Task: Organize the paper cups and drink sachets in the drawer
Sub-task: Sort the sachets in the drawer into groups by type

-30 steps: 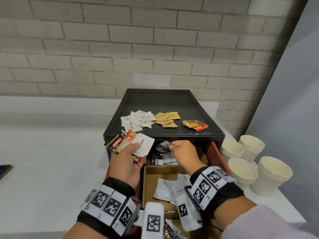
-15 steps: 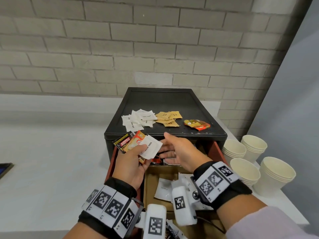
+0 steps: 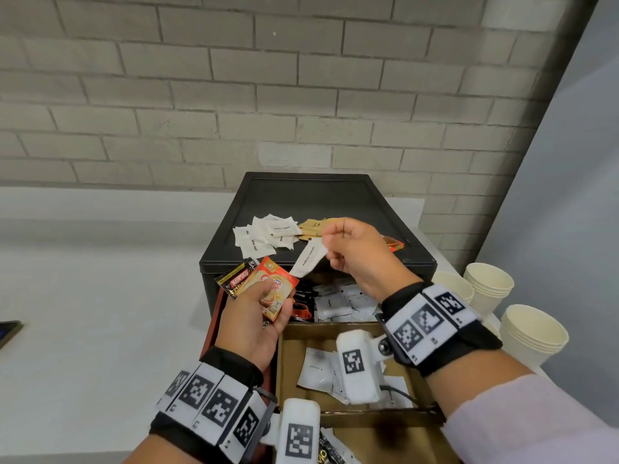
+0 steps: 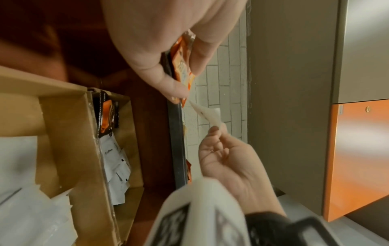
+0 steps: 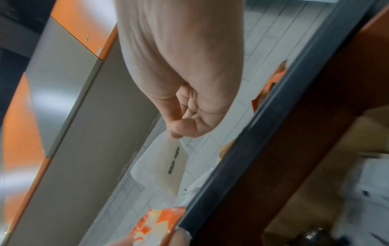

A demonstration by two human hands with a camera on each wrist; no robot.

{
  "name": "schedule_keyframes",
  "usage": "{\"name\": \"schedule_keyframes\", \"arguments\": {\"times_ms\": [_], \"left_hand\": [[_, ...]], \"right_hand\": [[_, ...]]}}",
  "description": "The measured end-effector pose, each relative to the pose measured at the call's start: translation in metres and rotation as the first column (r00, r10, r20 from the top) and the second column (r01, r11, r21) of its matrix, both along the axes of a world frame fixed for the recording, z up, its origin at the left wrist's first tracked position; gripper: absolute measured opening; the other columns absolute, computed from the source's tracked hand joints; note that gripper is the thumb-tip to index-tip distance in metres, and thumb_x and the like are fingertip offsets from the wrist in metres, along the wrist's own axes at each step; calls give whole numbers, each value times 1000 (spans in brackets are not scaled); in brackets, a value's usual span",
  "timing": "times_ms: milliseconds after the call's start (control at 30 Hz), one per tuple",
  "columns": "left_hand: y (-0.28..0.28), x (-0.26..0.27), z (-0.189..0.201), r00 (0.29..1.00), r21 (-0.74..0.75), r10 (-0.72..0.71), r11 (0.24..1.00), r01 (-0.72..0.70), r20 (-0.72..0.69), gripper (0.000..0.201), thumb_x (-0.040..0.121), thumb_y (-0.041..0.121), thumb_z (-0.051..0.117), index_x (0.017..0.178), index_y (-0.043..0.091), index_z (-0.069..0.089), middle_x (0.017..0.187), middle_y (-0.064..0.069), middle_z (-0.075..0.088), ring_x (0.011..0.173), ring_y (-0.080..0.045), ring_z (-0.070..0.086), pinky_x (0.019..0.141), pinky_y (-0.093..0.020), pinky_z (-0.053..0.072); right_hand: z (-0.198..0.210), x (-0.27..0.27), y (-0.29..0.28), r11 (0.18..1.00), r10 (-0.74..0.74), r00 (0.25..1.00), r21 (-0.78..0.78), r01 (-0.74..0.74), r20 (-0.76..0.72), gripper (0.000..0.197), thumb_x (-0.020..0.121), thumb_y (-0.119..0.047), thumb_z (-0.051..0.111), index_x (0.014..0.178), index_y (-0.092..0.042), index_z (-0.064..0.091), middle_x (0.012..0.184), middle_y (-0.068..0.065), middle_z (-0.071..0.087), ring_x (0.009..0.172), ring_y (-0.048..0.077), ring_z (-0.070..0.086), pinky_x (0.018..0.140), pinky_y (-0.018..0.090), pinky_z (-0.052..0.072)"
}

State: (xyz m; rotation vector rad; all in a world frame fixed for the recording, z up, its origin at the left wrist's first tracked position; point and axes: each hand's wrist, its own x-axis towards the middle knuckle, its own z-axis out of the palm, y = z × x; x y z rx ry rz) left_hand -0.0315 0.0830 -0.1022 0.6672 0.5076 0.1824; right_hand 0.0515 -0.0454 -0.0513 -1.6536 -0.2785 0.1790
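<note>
My left hand [image 3: 254, 316] grips an orange coffee sachet [image 3: 274, 289] with a black Kopiko sachet [image 3: 236, 279] behind it, just in front of the black drawer unit [image 3: 351, 202]. My right hand [image 3: 355, 249] pinches a white sachet [image 3: 310, 259] by one end and holds it above the unit's front edge; the same white sachet [image 5: 168, 166] hangs from the thumb and fingers in the right wrist view. The open drawer [image 3: 338, 326] below holds cardboard dividers with white and dark sachets. Piles of white sachets [image 3: 268, 234] and tan sachets [image 3: 313, 226] lie on the unit's top.
Stacks of paper cups [image 3: 532, 333] stand on the white counter [image 3: 100, 296] to the right of the unit, against a grey panel. An orange sachet [image 3: 395, 244] lies on the unit's top right. A brick wall rises behind. A dark device [image 3: 8, 331] lies at the far left.
My right hand took the white sachet out of my left hand's bundle and lifted it up and right over the unit's front edge. My left hand keeps the orange and black sachets.
</note>
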Motion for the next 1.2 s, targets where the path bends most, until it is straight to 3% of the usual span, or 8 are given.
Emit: {"name": "schedule_keyframes", "arguments": {"times_ms": [200, 367, 467, 567, 700, 800, 967, 1200], "left_hand": [[-3, -5, 6, 999, -51, 2, 999, 0, 38, 3, 92, 14, 54, 93, 14, 56, 96, -12, 64, 88, -25, 64, 57, -24, 54], [-1, -5, 6, 997, -95, 47, 995, -41, 55, 13, 93, 23, 52, 101, 16, 59, 107, -10, 63, 103, -26, 61, 64, -30, 51], [1, -3, 6, 996, -108, 51, 993, -43, 73, 16, 95, 19, 51, 108, 13, 57, 107, -11, 63, 102, -26, 60, 73, -36, 52], [-2, -4, 9, 995, -128, 7, 992, 7, 104, 12, 96, 15, 48, 104, 10, 56, 101, -12, 63, 95, -25, 62, 80, -41, 51], [-5, -2, 9, 994, -110, -33, 993, 45, 106, 18, 96, 14, 48, 113, 9, 53, 104, -15, 63, 96, -26, 62, 82, -42, 51], [-5, -2, 8, 994, -78, -43, 996, 51, 99, 14, 95, 16, 51, 107, 11, 57, 104, -14, 64, 99, -26, 63, 78, -40, 53], [-4, -4, 5, 991, -42, -67, 996, 73, 119, 26, 95, 17, 52, 120, 13, 57, 109, -15, 67, 94, -26, 66, 63, -37, 59], [-3, -7, 5, 977, -27, -151, 987, 157, 151, 29, 95, 29, 49, 117, 14, 60, 108, -15, 67, 96, -28, 66, 69, -39, 58]], "right_hand": [[26, 9, 29, 995, 16, 997, 92, -23, 73, 26, 95, 0, 45, 81, -16, 60, 82, 5, 63, 66, 6, 61, 52, 12, 48], [19, 3, 40, 978, 93, 994, -181, -100, -49, 23, 96, -6, 47, 108, -11, 65, 105, 11, 62, 104, 21, 62, 77, 23, 52], [11, -7, 35, 938, 143, 989, -313, -145, -29, 25, 94, -12, 52, 118, -11, 61, 95, 1, 58, 78, 6, 56, 65, 15, 47], [-1, -17, 30, 831, 282, 959, -501, -242, 5, 27, 89, -19, 61, 115, -15, 62, 100, -2, 62, 79, 5, 55, 64, 16, 45], [-9, -21, 20, 850, 253, 965, -460, -257, -71, 18, 87, -14, 65, 105, -13, 61, 84, 0, 61, 64, 5, 54, 51, 13, 46], [-8, -16, 10, 899, 173, 980, -390, -197, -97, 8, 87, -8, 63, 85, -15, 60, 74, 1, 59, 56, 5, 51, 48, 14, 43], [-1, 0, -11, 977, -133, 991, -171, 125, -32, 13, 91, -2, 53, 96, -11, 61, 73, 5, 59, 53, 7, 52, 46, 14, 45], [-3, 35, -48, 810, -532, 827, 178, 560, -183, 20, 92, -2, 50, 79, -17, 51, 82, 10, 59, 65, 14, 61, 64, 24, 51]]}}
